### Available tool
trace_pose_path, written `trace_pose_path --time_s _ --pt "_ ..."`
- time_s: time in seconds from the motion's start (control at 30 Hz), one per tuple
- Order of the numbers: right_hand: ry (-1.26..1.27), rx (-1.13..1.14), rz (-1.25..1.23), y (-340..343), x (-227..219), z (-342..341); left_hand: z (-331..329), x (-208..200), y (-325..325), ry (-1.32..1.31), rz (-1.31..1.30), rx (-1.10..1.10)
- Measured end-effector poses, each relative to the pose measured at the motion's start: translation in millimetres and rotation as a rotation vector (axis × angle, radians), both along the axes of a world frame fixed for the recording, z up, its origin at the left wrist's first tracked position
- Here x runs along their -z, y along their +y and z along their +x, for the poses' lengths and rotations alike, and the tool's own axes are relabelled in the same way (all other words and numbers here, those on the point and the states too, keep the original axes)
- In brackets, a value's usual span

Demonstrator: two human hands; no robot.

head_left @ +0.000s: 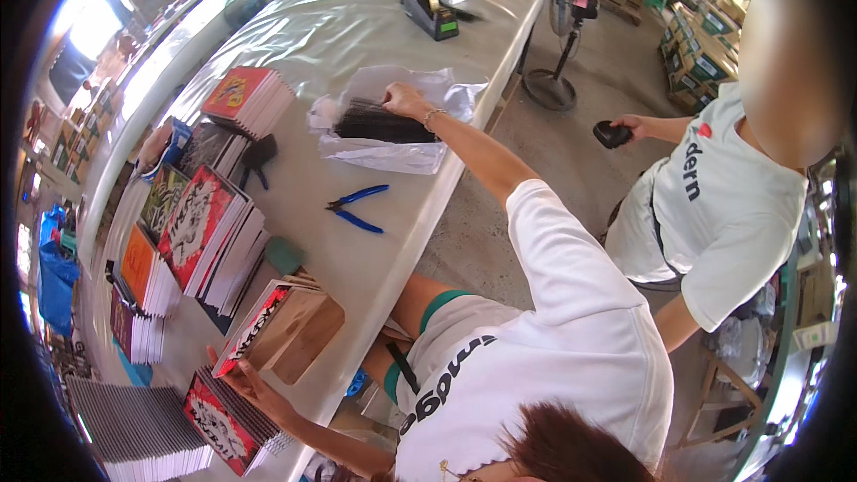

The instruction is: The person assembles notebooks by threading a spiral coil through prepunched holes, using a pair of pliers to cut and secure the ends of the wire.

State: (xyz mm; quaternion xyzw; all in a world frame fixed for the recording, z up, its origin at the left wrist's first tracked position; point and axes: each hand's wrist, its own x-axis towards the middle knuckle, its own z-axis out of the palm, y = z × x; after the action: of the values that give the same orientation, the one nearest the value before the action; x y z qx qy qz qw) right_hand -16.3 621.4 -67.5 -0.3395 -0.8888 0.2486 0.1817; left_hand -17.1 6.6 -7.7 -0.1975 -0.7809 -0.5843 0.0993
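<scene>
My left hand (248,385) grips the edge of a red-and-white covered notebook (253,326), which leans on a wooden block (297,328) at the table's near side. Stretched out ahead, my right hand (407,100) has its fingers closed on a bundle of thin black binding coils (379,125). The coils lie on crumpled white wrapping paper (379,156). Blue-handled pliers (357,208) rest spread apart between my two hands. Just beside my left hand is a stack of coil-bound notebooks (223,424) with red, black and white covers.
More notebook stacks (201,228) line the table's left side, near a black clamp-like tool (258,158). A tape dispenser (430,13) sits at the far end. Beyond the right edge stand a floor fan (561,36) and a co-worker (714,187) holding a dark object (612,133).
</scene>
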Motion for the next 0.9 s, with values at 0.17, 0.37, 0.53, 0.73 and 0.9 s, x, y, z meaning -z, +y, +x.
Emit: trace_pose_path --time_s 0.17,0.37,0.53,0.73,0.9 --pt "0.189 -0.001 -0.020 -16.6 -18.8 -1.0 13.8 -6.1 5.8 0.085 -0.021 -0.167" --pt "0.050 -0.081 0.082 -5.7 3.2 -0.9 3.0 7.0 12.8 0.348 -0.003 -0.427" --pt "0.217 0.019 0.206 -11.7 17.3 -10.9 20.2 -20.1 25.5 0.642 -0.197 -0.727" --pt "0.064 -0.076 0.161 -13.9 1.4 -5.9 18.7 -17.8 38.7 0.776 0.002 -0.647" --pt "0.331 -0.015 0.479 -39.1 -22.7 5.0 25.4 2.3 46.3 0.889 -0.263 -0.568"
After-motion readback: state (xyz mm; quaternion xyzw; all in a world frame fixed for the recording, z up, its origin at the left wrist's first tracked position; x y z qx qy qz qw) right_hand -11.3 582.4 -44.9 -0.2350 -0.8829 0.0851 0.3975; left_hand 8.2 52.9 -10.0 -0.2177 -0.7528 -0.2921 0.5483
